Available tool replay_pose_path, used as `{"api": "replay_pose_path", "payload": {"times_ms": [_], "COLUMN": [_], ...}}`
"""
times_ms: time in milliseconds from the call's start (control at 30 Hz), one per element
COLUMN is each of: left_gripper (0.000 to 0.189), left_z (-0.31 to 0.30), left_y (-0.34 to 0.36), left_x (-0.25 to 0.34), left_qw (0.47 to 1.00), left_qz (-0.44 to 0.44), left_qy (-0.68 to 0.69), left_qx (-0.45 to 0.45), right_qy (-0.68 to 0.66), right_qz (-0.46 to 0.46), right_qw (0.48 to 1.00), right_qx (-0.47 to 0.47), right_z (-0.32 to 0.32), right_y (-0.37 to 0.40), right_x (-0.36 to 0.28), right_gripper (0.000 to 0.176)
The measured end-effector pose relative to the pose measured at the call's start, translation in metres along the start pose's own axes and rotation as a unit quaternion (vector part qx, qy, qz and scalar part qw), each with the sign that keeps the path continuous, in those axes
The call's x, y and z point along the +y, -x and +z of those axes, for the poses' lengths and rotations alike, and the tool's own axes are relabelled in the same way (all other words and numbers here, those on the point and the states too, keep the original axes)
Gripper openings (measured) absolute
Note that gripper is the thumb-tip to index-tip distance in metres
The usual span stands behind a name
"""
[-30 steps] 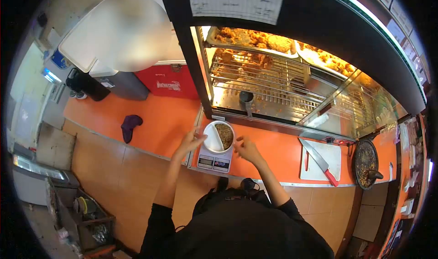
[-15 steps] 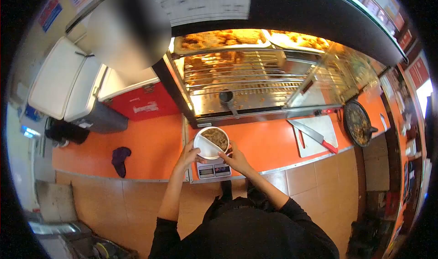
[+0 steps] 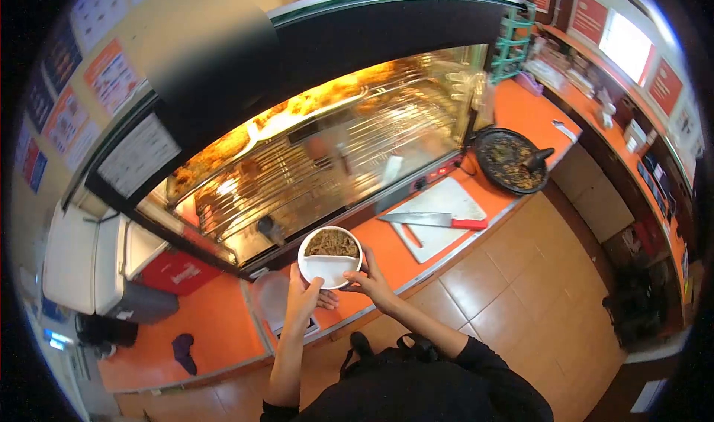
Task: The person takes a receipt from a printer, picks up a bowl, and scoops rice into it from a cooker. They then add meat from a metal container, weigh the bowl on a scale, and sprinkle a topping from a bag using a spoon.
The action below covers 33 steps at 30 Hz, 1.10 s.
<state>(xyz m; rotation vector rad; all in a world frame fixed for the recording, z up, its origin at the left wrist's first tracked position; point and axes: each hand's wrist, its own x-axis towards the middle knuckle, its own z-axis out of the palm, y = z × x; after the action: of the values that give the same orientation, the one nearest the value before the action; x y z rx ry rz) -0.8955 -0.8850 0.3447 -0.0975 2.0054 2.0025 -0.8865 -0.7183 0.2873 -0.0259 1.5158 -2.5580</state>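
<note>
My left hand (image 3: 303, 297) grips the lower left side of a round white bowl (image 3: 327, 271), its thumb over the rim. On the bowl's right side, my right hand (image 3: 372, 282) is closed on the rim. A divider splits the bowl; brown shredded food (image 3: 332, 243) fills the far part, while the near part shows bare white. Partly hidden behind my left hand is a kitchen scale (image 3: 311, 327) on the orange counter. A translucent round lid or dish (image 3: 272, 295) lies to the left of that hand.
A lit glass food warmer (image 3: 335, 147) stands behind the counter. To the right are a red-handled knife (image 3: 424, 220) on a white cutting board (image 3: 440, 245) and a dark stone mortar (image 3: 506, 165). At left are a red cooler (image 3: 178, 269) and a dark cloth (image 3: 184, 353).
The view has swung to the right. Both hands have lifted the bowl off the scale and turned it, so its divider now runs nearly level.
</note>
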Motion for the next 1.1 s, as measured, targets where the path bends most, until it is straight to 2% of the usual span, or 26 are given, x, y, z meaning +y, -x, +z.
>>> {"api": "replay_pose_path", "payload": {"times_ms": [200,300,400,467,500,533,600,667,733,800,833,933,967,1000,1100], "left_gripper": [0.036,0.042,0.049,0.051,0.056,0.056,0.059,0.061,0.059,0.062,0.056,0.053,0.052,0.051,0.059], "left_z": [0.131,0.205,0.277,0.327,0.349,0.369,0.419,0.467,0.522,0.573,0.599,0.675,0.699,0.721,0.782], "left_y": [-0.029,-0.043,-0.057,-0.070,-0.082,-0.098,-0.134,-0.164,-0.195,-0.226,-0.240,-0.285,-0.303,-0.320,-0.380], "left_x": [0.015,0.028,0.029,0.031,0.032,0.024,0.009,0.003,0.003,0.006,0.011,0.031,0.027,0.022,0.008], "left_qw": [0.994,0.987,0.979,0.971,0.955,0.953,0.924,0.918,0.911,0.908,0.903,0.894,0.904,0.915,0.912], "left_qz": [-0.017,-0.038,-0.057,-0.107,-0.147,-0.148,-0.160,-0.166,-0.171,-0.180,-0.178,-0.196,-0.176,-0.157,-0.202], "left_qy": [-0.053,-0.067,-0.035,-0.009,0.017,0.015,0.111,0.113,0.181,0.182,0.197,0.222,0.226,0.228,0.258], "left_qx": [-0.095,-0.142,-0.193,-0.212,-0.256,-0.264,-0.329,-0.343,-0.330,-0.331,-0.339,-0.335,-0.316,-0.295,-0.249], "right_qy": [0.001,-0.047,-0.042,-0.034,-0.032,-0.030,-0.026,0.001,-0.013,0.035,0.065,0.032,0.051,0.047,0.059], "right_qz": [-0.044,-0.038,-0.080,-0.093,-0.092,-0.091,-0.094,-0.100,-0.106,-0.090,-0.118,-0.095,-0.084,-0.077,-0.085], "right_qw": [0.993,0.983,0.973,0.969,0.968,0.967,0.961,0.959,0.956,0.955,0.951,0.948,0.938,0.937,0.899], "right_qx": [0.108,0.172,0.212,0.227,0.232,0.236,0.258,0.264,0.273,0.281,0.278,0.302,0.333,0.337,0.426], "right_z": [-0.106,-0.170,-0.232,-0.275,-0.296,-0.314,-0.359,-0.413,-0.457,-0.507,-0.534,-0.602,-0.637,-0.656,-0.721], "right_y": [0.045,0.066,0.085,0.094,0.099,0.103,0.103,0.097,0.089,0.079,0.068,0.053,0.047,0.050,0.067], "right_x": [-0.084,-0.113,-0.146,-0.166,-0.181,-0.195,-0.215,-0.233,-0.262,-0.288,-0.298,-0.342,-0.339,-0.348,-0.365], "right_gripper": [0.067,0.070,0.073,0.070,0.069,0.068,0.068,0.069,0.070,0.072,0.070,0.068,0.060,0.060,0.041]}}
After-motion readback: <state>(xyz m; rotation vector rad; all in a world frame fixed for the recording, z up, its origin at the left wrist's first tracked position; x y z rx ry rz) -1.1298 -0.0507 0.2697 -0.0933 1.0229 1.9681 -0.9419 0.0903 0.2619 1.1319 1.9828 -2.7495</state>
